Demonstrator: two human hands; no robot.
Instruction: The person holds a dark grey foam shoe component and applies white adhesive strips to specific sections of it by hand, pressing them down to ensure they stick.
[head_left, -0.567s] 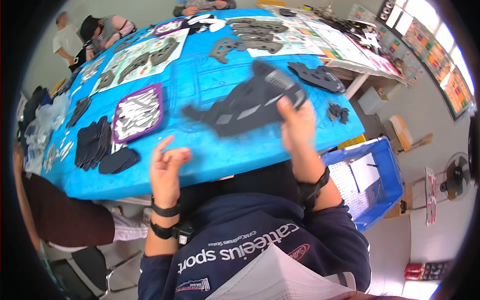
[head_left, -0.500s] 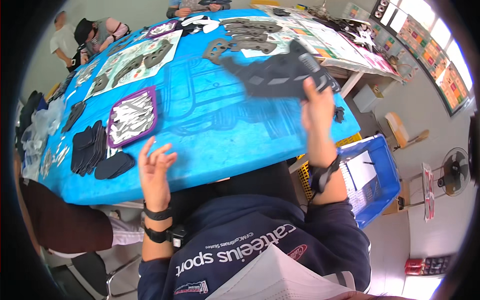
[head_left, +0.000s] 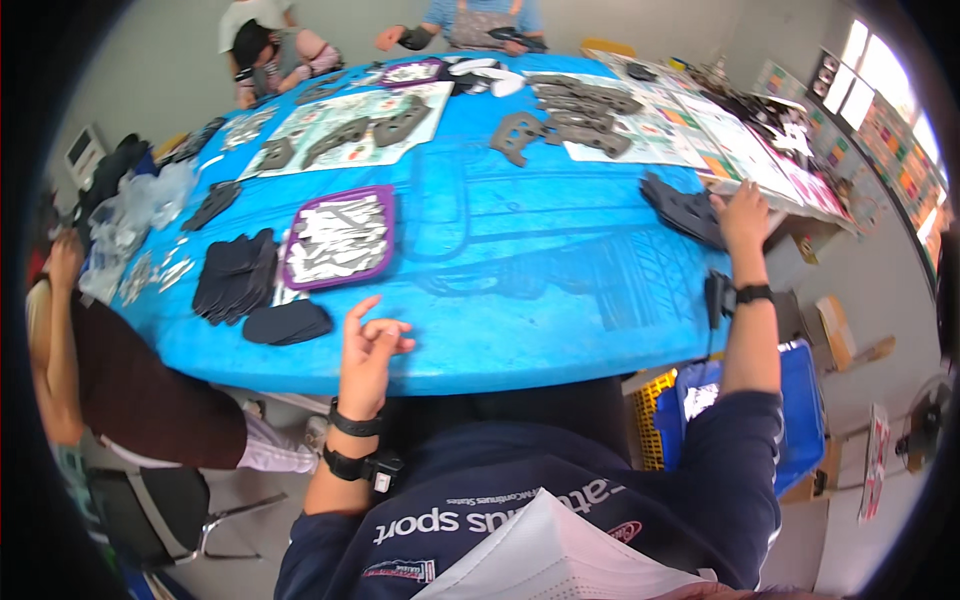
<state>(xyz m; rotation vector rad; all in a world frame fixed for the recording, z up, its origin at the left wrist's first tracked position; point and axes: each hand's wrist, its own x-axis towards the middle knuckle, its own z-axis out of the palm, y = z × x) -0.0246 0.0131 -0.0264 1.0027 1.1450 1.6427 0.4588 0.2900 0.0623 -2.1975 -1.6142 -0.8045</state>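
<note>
At the right side of the blue-covered table [head_left: 520, 340], my right hand [head_left: 742, 218] grips the near end of a flat black shoe upper [head_left: 682, 212]. This upper lies against other dark pieces, and their layers are hard to tell apart. My left hand [head_left: 368, 358] hovers over the table's front edge, empty, with its fingers half bent and apart. Beyond it stands a purple tray [head_left: 391, 235] filled with white and grey strips. Beside that tray lie a stack of black cut pieces [head_left: 232, 280] and several black oval pads [head_left: 286, 323].
Grey cut uppers [head_left: 585, 115] lie in rows on printed sheets farther back. A blue crate [head_left: 800, 420] and a yellow basket [head_left: 652, 415] stand below the table at right. People work along the far edge, and another person [head_left: 150, 385] is at the left.
My right hand has brought the black upper down and to the right, onto the table's right side. My left hand stays raised and empty. The whole view has shifted.
</note>
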